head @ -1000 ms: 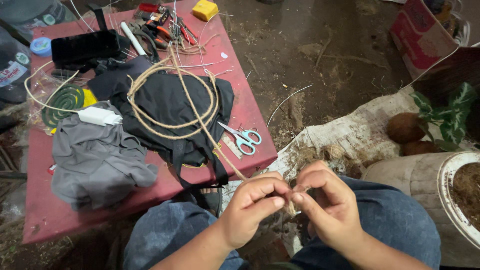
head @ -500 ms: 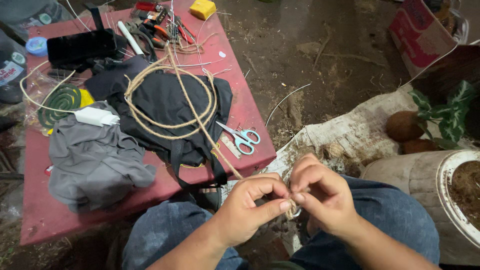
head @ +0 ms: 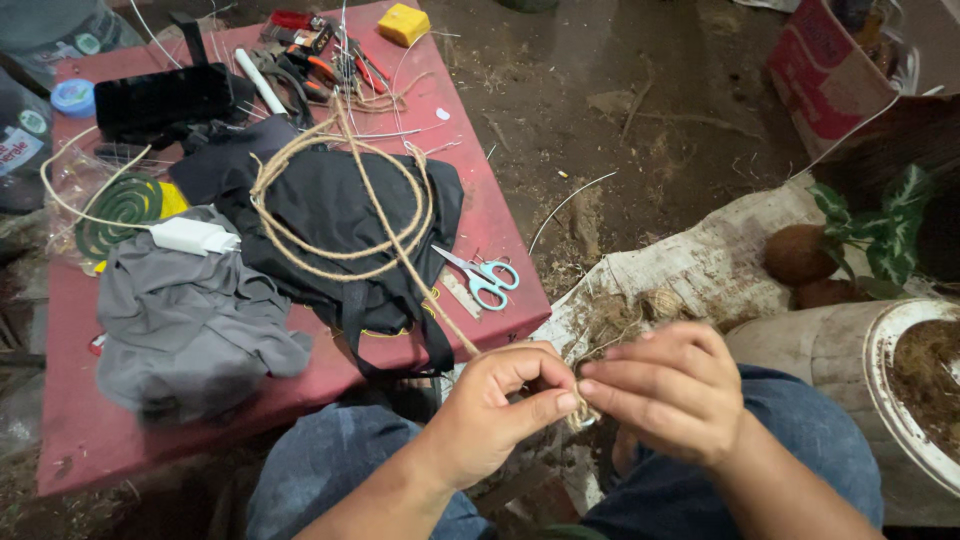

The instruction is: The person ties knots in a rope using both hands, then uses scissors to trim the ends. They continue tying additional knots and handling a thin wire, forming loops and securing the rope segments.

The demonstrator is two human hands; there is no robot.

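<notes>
On the far left of the low red table [head: 300, 395] you have one green coil [head: 118, 205] and one white charger block [head: 195, 237] lying on one grey cloth [head: 190, 320]. Right of that sits one black bag [head: 330, 215], and on it your jute rope [head: 345, 215] lies looped in a ring of a few turns. From that ring a single strand runs on a diagonal, far-left to near-right, off the table's near edge and straight down into your fingers, so its long axis points from the pinch back up toward the loop. One pair of scissors [head: 482, 277] with pale blue handles lies just right of the strand, near the table's right edge. Your left hand [head: 500, 410] meets the strand first, thumb and forefinger pressed together on it; your right hand [head: 675, 395] is touching it fingertip to fingertip, also pinched shut on the rope end, where a small frayed knot shows below. Far right you have one white pot [head: 900, 400] of soil and two brown coconuts [head: 800, 255].
</notes>
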